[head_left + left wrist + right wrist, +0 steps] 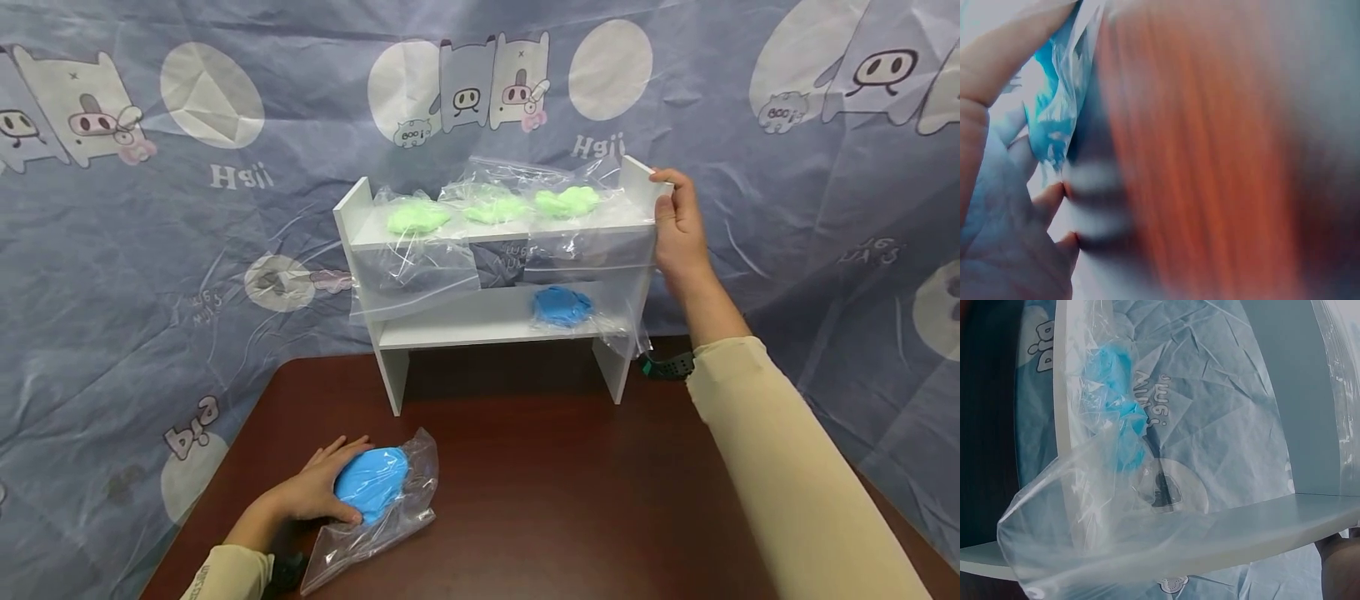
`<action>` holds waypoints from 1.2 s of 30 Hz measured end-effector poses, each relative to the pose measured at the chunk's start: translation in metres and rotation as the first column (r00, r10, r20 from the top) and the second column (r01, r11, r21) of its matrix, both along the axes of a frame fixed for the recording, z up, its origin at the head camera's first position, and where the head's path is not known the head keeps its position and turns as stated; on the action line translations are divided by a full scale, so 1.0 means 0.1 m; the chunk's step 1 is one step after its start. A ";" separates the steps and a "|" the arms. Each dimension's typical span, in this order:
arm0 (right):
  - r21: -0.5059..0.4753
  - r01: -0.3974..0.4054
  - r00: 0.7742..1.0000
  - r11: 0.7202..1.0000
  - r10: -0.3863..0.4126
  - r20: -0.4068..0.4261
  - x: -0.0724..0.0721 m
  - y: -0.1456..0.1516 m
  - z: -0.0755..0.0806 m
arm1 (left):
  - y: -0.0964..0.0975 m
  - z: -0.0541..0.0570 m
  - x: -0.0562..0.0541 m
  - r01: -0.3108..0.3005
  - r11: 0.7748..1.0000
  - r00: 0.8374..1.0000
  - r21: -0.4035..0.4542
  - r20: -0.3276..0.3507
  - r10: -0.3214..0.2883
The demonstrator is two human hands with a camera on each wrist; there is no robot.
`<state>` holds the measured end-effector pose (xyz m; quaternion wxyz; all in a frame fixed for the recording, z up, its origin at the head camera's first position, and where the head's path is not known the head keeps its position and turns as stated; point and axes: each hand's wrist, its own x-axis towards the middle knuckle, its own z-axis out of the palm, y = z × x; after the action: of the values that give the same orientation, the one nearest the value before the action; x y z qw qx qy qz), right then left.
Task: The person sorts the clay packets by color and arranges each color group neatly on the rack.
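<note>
On the table at the near left, my left hand (315,487) holds a clear plastic bag with a flattened soft blue lump (372,482) inside, thumb on the near side and fingers on the far side. The left wrist view shows that bag (1054,119) at the fingers, partly cut off. My right hand (681,225) grips the upper right side panel of a white two-tier shelf (442,332). Light green lumps in clear bags (418,217) lie along the top tier. Another bagged blue lump (561,307) sits at the right of the lower tier, also in the right wrist view (1113,375).
The shelf stands at the back of a dark red-brown table (540,492). A grey-blue cloth with cartoon prints (315,150) hangs behind it. Clear bag ends (420,279) droop over the front of the top tier. A dark strap (667,367) shows beside the right forearm.
</note>
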<state>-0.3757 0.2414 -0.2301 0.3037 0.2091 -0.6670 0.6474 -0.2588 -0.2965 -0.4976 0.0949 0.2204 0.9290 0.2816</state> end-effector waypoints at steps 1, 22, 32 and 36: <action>0.009 0.007 1.000 1.000 -0.007 0.003 0.00 0.00 0.00 | 0.01 0.00 0.00 -0.009 1.000 1.000 -0.002 -0.002 0.009; -0.053 -0.028 0.998 0.998 0.025 -0.055 -0.17 0.05 -0.04 | 0.10 0.00 0.01 -0.150 0.989 0.985 -0.001 -0.084 0.150; -0.058 0.007 1.000 0.998 -0.008 -0.027 -0.03 -0.02 0.01 | 0.07 0.03 0.01 -0.145 0.989 0.984 0.026 -0.103 0.147; -0.041 0.039 0.999 0.998 -0.039 0.002 -0.07 0.00 -0.04 | 0.07 0.02 0.02 -0.145 0.987 0.986 0.064 -0.071 0.149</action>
<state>-0.3828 0.2418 -0.2340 0.3200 0.1892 -0.6576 0.6553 -0.2565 -0.2895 -0.4954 0.0324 0.1644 0.9371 0.3063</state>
